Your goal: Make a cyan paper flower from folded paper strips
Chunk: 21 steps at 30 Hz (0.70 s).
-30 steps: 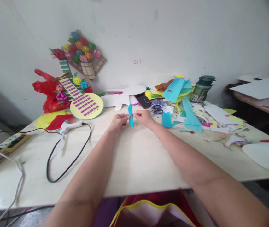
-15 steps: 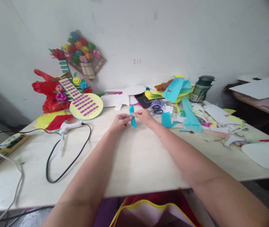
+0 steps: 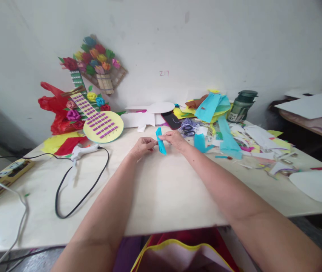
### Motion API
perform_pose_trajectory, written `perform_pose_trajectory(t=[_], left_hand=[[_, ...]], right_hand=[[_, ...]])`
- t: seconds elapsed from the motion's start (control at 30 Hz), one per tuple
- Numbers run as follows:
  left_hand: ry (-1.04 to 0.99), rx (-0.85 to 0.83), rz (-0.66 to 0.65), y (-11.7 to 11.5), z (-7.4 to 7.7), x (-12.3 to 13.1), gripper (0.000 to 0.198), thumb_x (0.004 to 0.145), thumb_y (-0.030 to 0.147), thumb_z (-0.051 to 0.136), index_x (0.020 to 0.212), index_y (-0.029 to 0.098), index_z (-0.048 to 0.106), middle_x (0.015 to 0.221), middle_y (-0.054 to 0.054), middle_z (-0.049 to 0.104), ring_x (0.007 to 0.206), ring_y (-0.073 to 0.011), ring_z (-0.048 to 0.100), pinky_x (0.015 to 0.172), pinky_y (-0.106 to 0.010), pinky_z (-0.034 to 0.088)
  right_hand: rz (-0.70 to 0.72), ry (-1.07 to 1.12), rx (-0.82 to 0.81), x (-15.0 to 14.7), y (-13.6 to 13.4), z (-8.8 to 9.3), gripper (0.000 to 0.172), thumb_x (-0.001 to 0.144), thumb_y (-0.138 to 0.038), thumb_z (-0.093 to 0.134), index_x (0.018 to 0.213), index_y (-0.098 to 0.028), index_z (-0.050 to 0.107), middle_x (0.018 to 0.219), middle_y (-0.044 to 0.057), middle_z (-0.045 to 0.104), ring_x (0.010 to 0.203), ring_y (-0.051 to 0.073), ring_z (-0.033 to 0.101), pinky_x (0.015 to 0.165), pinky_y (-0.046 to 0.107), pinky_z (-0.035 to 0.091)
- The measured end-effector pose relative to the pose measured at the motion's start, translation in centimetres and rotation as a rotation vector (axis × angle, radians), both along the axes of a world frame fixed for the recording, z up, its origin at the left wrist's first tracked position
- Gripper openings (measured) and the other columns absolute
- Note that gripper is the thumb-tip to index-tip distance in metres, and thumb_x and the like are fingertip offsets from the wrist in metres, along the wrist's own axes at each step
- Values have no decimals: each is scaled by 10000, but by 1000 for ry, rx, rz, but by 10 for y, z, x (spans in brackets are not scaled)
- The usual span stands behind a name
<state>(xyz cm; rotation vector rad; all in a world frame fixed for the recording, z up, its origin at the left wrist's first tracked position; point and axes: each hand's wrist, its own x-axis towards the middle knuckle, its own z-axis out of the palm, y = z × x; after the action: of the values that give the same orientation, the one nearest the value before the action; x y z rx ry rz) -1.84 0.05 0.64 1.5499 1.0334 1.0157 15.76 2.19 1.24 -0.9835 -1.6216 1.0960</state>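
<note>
A small strip of bright blue crepe paper (image 3: 162, 148) stands between my fingertips above the middle of the table, narrow at its centre and flared at both ends. My right hand (image 3: 175, 139) pinches its centre from the right with thumb and finger. From the left, my left hand (image 3: 144, 146) has its thumb and forefinger pressed together against the strip's middle; the exact contact there is small and hard to see. More blue crepe paper (image 3: 199, 142) lies right of my hands, and dark-handled scissors (image 3: 188, 131) rest beside purple yarn (image 3: 187, 123).
A white glue gun (image 3: 84, 151) with a looped black cord lies left, near a power strip (image 3: 5, 177). Behind it leans a yellow paper guitar (image 3: 107, 128). Paper scraps (image 3: 257, 139) and a green bottle (image 3: 242, 106) occupy the right side.
The blue strip has turned slightly, its lower end swinging a little right and showing more of its face. Both hands stay in almost the same place.
</note>
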Motion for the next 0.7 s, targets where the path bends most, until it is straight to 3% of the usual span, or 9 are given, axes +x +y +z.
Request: perform_pose_trajectory(t=[0.33, 0.53, 0.7], left_hand=[[-133, 10, 40, 0, 2, 3, 227, 592, 333, 689, 632, 124, 609, 667, -28, 602, 521, -74, 467, 505, -214, 397], [-219, 13, 72, 2, 2, 4, 206, 585, 303, 693, 617, 127, 591, 635, -15, 580, 504, -66, 462, 498, -210, 411], [-304, 14, 93, 2, 3, 4, 191, 585, 289, 701, 623, 129, 605, 489, 32, 455, 454, -52, 400, 481, -200, 401]], right_hand=[[6, -8, -11, 1, -1, 4, 354, 559, -480, 647, 530, -138, 563, 452, -78, 292, 474, 54, 239, 485, 245, 161], [-39, -48, 1, 0, -1, 6, 394, 539, -510, 650, 479, -149, 503, 448, -77, 279, 476, 53, 237, 485, 243, 162], [-52, -54, -1, -3, -3, 9, 379, 541, -497, 650, 475, -150, 513, 442, -75, 296, 467, 52, 240, 478, 245, 172]])
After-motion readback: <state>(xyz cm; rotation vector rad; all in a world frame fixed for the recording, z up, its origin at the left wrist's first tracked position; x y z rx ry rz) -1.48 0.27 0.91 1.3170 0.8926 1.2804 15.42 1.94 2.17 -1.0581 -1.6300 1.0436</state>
